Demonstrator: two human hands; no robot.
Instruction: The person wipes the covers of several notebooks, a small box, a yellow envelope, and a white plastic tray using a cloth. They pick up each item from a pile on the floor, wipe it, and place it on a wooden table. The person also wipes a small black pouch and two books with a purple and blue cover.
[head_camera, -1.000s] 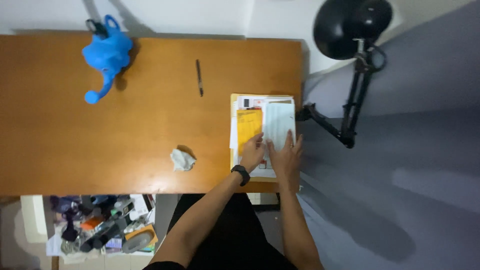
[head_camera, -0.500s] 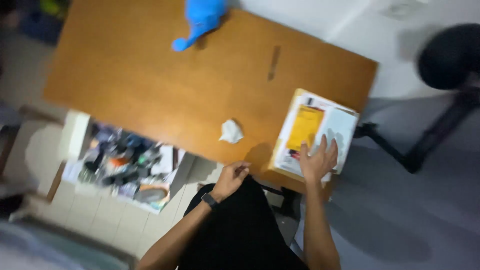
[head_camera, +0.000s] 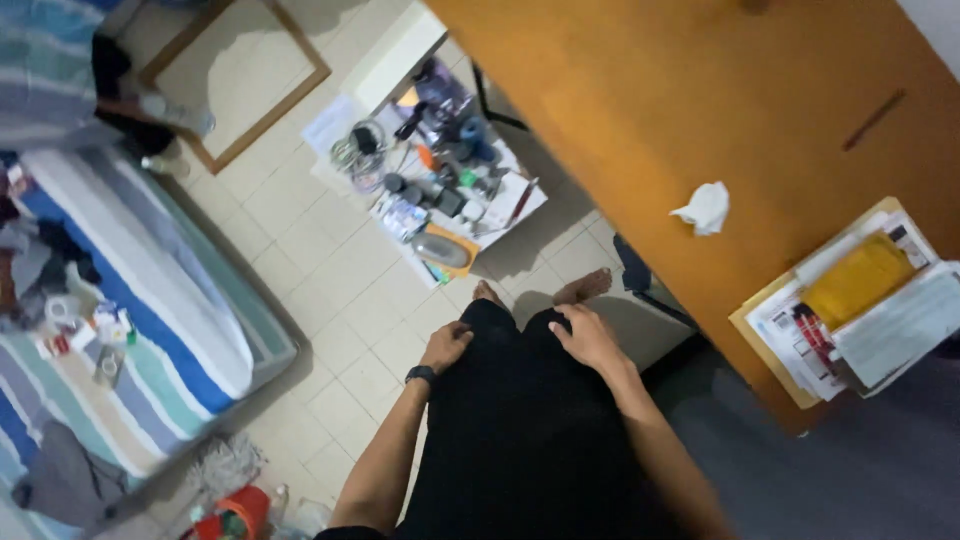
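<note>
Pale floor tiles (head_camera: 330, 290) fill the middle of the view, with a brown desk (head_camera: 700, 110) slanting across the upper right. Both hands lie flat and relaxed on the person's own black-clad thighs (head_camera: 520, 420), holding nothing: the left hand (head_camera: 447, 346) rests on the left knee, a dark watch (head_camera: 420, 375) on its wrist, and the right hand (head_camera: 587, 336) rests on the right knee, fingers spread. Just beyond the hands, bare feet (head_camera: 585, 286) stand on the tiles. Right of the right hand and well apart from it, a stack of papers (head_camera: 860, 305) lies at the desk edge, a yellow envelope (head_camera: 858, 280) on top of it and a white sheet overlapping its far side. Above the right hand, on the desk, sits a crumpled white tissue (head_camera: 706, 208), and farther off a dark pen (head_camera: 873, 120) lies near the far edge. Beyond the left hand, a low white tray (head_camera: 440, 190) on the floor carries a clutter of small items, too jumbled to tell apart. Far left of the left hand is a bed (head_camera: 120, 330) with blue striped sheets and scattered clothes, and a wooden frame (head_camera: 235, 85) lies on the floor past it.
</note>
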